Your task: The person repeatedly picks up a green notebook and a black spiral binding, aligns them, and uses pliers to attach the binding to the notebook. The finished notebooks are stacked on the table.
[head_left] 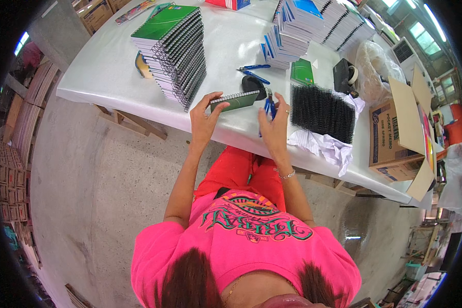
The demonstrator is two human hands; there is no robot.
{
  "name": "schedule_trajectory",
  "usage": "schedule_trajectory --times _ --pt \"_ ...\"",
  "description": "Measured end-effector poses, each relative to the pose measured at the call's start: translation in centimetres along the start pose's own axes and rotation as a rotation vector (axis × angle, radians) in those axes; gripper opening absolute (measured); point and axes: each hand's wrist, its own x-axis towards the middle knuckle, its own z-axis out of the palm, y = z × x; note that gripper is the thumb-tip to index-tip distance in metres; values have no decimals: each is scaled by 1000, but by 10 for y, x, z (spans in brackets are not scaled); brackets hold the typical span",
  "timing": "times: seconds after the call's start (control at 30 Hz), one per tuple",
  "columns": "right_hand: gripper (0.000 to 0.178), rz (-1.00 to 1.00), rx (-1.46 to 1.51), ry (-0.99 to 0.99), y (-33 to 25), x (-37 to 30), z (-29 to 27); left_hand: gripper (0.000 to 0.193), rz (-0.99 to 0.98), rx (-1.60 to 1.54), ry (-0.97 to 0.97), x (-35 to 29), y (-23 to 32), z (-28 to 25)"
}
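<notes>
My left hand [204,119] grips a small green spiral notebook [236,107] by its left end, thumb in front and fingers behind, with the coil along the top. Close to the notebook's right end, my right hand [276,123] holds blue-handled pliers [270,109], jaws pointing away from me. A second pair of blue pliers [256,76] lies on the table beyond, beside a round black object [252,85]. To the left rises a tall stack of green-covered spiral notebooks [175,56]. Black spiral coils [321,110] lie in a bundle right of my right hand.
Under the coils is crumpled white paper [328,148]. An open cardboard box [395,136] stands at the table's right. Stacked blue-covered pads [290,43] and a green notebook [302,72] occupy the far side. The white table [105,69] has its near edge before my legs.
</notes>
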Motion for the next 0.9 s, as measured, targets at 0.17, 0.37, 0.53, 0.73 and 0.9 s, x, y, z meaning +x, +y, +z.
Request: schedule_trajectory --times 0.17,0.37,0.53,0.73,0.9 --pt "55 -191 191 -142 -45 -16 3 28 -138 -138 -4 2 3 3" --pt "56 -295 49 -227 -44 -29 25 24 -202 -233 -87 1 -9 -5" --pt "54 -334 18 -228 -40 -33 35 28 -189 -184 -92 1 0 -7" --pt "53 -335 4 -200 -38 -35 42 31 -156 -118 -82 -1 0 -7" --pt "52 -309 64 -209 -39 -37 44 29 -158 -141 -61 -2 -2 -6"
